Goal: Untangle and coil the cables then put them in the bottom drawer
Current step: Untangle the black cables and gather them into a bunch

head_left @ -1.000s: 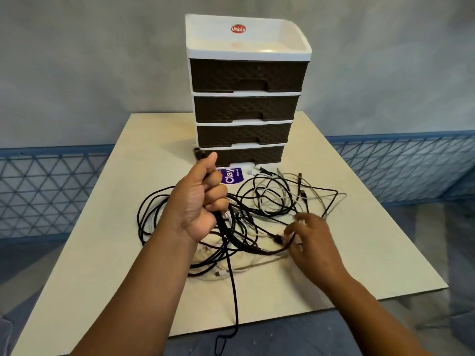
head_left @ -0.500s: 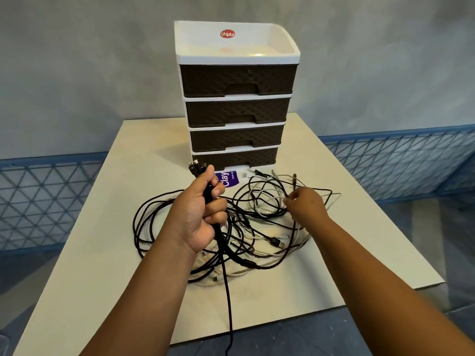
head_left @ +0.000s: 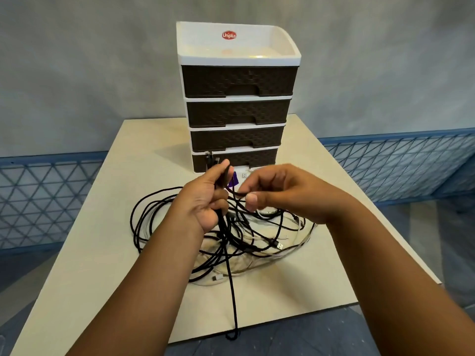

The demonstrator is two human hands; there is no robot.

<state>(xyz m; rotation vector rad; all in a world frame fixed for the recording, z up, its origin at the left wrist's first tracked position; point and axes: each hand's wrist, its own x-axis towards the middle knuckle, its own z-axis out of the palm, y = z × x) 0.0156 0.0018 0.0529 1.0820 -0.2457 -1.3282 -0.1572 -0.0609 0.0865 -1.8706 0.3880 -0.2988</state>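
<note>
A tangle of black and white cables (head_left: 246, 237) lies on the beige table (head_left: 97, 247) in front of a white drawer unit with several dark brown drawers. Its bottom drawer (head_left: 246, 158) is closed. My left hand (head_left: 205, 199) is raised above the heap and grips a bunch of black cables, their plug ends sticking up past my thumb. One black cable (head_left: 232, 291) hangs from this fist over the table's near edge. My right hand (head_left: 280, 191) is beside the left hand and pinches a black cable end between thumb and fingers.
A purple label and a small white adapter (head_left: 244, 175) lie at the foot of the drawer unit (head_left: 239, 55), partly hidden by my hands. Blue lattice fencing (head_left: 401, 163) runs behind the table on both sides, under a grey wall.
My right hand rose from the far side of the heap and came close to the left hand, pinching a cable end. The left hand kept its grip on the bunch.
</note>
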